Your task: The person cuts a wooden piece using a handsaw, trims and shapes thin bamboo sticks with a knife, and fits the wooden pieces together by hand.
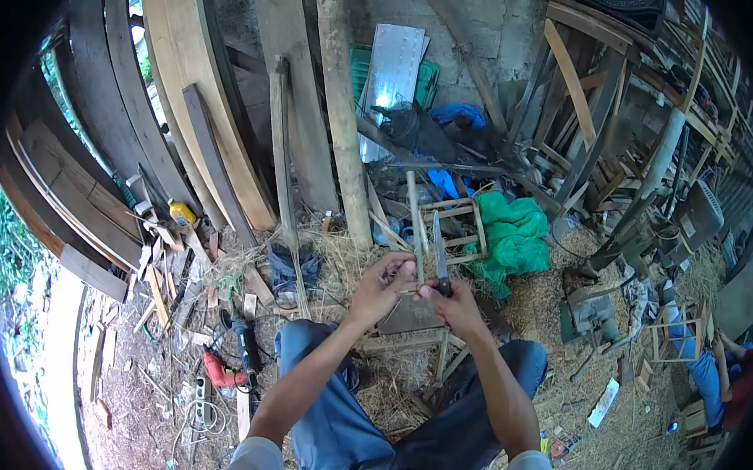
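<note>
No legible text anywhere; yellow bottle [181, 213] and red drill [222, 373] carry markings too small to read.

Left hand [381, 284] pinches a thin bamboo stick [414, 224], held upright above the knees. Right hand [451, 303] grips a knife [439, 253], blade up, just beside the stick. Small wooden frame [455, 226] and green cloth [515, 237] lie just beyond the hands on straw. Red drill [222, 374] on the ground near left. Planks [189, 109] lean far left.
</note>
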Tool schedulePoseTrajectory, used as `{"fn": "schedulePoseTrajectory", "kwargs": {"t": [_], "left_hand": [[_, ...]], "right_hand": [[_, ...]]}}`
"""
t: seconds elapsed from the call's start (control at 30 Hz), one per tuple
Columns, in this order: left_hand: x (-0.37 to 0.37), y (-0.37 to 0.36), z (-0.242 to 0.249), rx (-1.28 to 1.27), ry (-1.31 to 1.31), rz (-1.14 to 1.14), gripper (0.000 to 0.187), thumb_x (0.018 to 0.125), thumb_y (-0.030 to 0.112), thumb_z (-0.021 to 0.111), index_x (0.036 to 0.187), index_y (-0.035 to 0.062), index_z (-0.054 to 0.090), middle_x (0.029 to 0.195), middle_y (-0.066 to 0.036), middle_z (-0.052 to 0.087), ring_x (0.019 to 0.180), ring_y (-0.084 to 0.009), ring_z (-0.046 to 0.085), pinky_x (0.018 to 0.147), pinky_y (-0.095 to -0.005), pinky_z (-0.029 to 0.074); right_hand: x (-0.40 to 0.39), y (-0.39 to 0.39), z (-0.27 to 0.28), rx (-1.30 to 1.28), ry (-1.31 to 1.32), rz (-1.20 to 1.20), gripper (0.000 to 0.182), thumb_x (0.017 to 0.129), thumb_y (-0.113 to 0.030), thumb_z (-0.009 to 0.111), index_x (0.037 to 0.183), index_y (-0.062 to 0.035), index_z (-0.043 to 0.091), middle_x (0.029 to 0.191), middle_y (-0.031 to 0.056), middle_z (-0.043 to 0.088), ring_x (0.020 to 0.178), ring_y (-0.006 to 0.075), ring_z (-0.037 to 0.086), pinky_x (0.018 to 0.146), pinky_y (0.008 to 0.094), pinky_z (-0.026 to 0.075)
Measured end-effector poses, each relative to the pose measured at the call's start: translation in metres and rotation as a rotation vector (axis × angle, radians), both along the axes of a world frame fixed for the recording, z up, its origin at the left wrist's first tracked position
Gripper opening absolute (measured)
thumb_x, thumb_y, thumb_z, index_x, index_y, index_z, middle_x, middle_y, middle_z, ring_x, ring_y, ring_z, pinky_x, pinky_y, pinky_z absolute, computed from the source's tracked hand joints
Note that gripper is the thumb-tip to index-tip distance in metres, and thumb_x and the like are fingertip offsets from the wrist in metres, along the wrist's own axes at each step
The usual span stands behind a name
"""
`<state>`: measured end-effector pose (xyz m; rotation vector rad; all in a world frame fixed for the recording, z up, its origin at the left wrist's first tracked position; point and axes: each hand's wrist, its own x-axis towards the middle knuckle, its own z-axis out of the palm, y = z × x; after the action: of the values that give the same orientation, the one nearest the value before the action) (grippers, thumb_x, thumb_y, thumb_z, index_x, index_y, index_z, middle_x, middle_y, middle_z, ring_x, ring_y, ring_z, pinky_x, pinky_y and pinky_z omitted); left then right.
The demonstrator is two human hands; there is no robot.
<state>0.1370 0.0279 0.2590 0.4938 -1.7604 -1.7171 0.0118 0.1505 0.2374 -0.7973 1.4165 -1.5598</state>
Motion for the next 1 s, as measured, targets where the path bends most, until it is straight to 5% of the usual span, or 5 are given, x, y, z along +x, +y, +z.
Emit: {"fn": "schedulePoseTrajectory", "kwargs": {"t": [0.23,0.37,0.43,0.83,1.0], "left_hand": [[-0.010,0.000,-0.013,0.127,0.038,-0.034,0.023,0.087,0.010,0.065,0.107,0.0002,0.060,0.089,-0.005,0.065,0.083,-0.0094,0.059,0.075,-0.0253,0.048],[-0.007,-0.005,-0.015,0.095,0.032,-0.035,0.024,0.085,0.008,0.066,0.108,0.0014,0.064,0.081,-0.002,0.064,0.072,-0.0084,0.060,0.061,-0.0230,0.049],[-0.003,-0.005,-0.016,0.116,-0.057,-0.130,0.025,0.085,0.006,0.066,0.109,0.0008,0.063,0.081,-0.002,0.064,0.071,-0.0071,0.059,0.061,-0.0223,0.049],[-0.003,0.011,-0.020,0.068,-0.179,-0.347,0.038,0.084,0.012,0.068,0.117,0.0002,0.057,0.098,-0.008,0.067,0.089,-0.0130,0.063,0.081,-0.0267,0.050],[-0.003,0.013,-0.025,0.033,-0.165,-0.372,0.034,0.086,0.009,0.065,0.117,-0.0020,0.056,0.097,-0.009,0.066,0.086,-0.0138,0.063,0.077,-0.0271,0.051]], "right_hand": [[0.004,0.003,-0.001,0.011,0.107,0.007,0.023,0.087,-0.022,0.066,0.094,-0.0008,0.063,0.075,0.0027,0.066,0.049,0.0016,0.041,0.044,0.0199,0.031],[-0.008,0.000,-0.020,-0.094,0.263,-0.154,0.026,0.086,-0.026,0.067,0.095,-0.0016,0.064,0.070,-0.0013,0.062,0.050,0.0008,0.041,0.044,0.0202,0.030],[-0.014,0.006,-0.008,0.033,0.169,-0.158,0.028,0.086,-0.025,0.067,0.097,0.0007,0.065,0.083,0.0007,0.065,0.078,0.0070,0.055,0.073,0.0251,0.044],[-0.023,0.013,0.004,0.046,0.038,-0.178,0.033,0.085,-0.024,0.068,0.107,0.0009,0.063,0.085,0.0007,0.064,0.074,0.0064,0.054,0.066,0.0228,0.043],[-0.019,0.011,0.004,-0.063,0.089,-0.202,0.034,0.084,-0.022,0.070,0.107,0.0012,0.063,0.085,0.0001,0.064,0.075,0.0068,0.055,0.069,0.0239,0.045]]}}
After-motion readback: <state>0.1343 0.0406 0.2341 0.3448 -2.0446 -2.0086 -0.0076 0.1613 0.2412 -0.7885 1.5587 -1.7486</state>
